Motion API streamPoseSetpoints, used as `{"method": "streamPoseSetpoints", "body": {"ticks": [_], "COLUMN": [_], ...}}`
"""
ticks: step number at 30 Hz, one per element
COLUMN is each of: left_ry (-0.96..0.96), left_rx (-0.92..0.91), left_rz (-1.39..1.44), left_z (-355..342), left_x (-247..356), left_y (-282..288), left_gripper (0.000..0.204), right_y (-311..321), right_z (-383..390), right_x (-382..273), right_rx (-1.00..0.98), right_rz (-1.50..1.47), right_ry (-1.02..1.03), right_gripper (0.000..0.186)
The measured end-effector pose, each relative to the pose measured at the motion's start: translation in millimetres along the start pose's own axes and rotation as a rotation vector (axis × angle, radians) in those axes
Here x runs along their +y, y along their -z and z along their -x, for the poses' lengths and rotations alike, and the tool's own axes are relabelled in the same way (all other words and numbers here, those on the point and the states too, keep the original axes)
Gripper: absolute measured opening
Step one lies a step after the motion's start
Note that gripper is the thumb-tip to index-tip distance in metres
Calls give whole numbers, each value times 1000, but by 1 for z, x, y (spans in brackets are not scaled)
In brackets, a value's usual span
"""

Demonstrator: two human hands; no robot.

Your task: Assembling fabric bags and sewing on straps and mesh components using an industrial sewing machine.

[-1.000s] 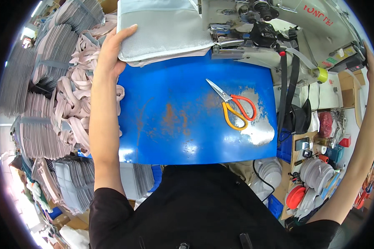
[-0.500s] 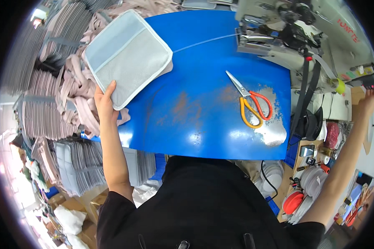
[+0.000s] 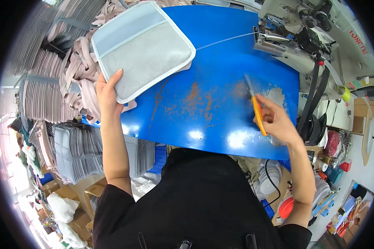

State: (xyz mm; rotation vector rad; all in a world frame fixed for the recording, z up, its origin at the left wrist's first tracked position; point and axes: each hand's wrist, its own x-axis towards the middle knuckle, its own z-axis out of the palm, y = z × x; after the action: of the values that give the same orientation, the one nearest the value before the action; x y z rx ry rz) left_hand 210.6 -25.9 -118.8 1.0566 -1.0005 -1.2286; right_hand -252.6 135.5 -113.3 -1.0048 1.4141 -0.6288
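My left hand (image 3: 110,89) grips the lower left corner of a light grey, rounded-square fabric panel (image 3: 153,60), thumb on top. The panel has a mesh lower part, a smooth upper band and pale bound edges, and is held over the far left of the table. From its right corner a thin pale strand (image 3: 224,42) runs to the sewing machine (image 3: 278,39). My right hand (image 3: 276,122) is closed around the handles of scissors (image 3: 257,114) at the table's right side. Their blades point away from me and are blurred by motion.
The blue table (image 3: 187,137) has worn, rusty patches. Pink-beige fabric strips (image 3: 81,74) lie heaped at its left edge, beside tied stacks of grey panels (image 3: 41,97). Black straps (image 3: 316,89) hang from the machine. Below right are white and red round containers (image 3: 285,207).
My right hand has come from the far right by the machine to the table and picked up the scissors. The panel in my left hand appears slightly farther right.
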Motion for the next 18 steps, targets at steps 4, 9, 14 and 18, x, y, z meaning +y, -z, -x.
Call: {"method": "streamPoseSetpoints", "body": {"ticks": [4,9,14,18], "left_ry": [-15,-76,-473,-315], "left_rx": [1,20,-274,-1080], "left_rz": [0,-94,-947,-1353], "left_z": [4,11,66,102], "left_x": [-1,23,84,75], "left_y": [-1,-19,-50,-82], "left_gripper": [44,43,49,73], "right_y": [-51,-74,-40,1], "right_z": [-28,-70,-24,17], "right_x": [-8,-32,-1,30], "right_rx": [116,160,382,476], "right_rz": [167,56,532,632], "right_ry": [363,329,371,164], "right_gripper": [73,57,61,63]}}
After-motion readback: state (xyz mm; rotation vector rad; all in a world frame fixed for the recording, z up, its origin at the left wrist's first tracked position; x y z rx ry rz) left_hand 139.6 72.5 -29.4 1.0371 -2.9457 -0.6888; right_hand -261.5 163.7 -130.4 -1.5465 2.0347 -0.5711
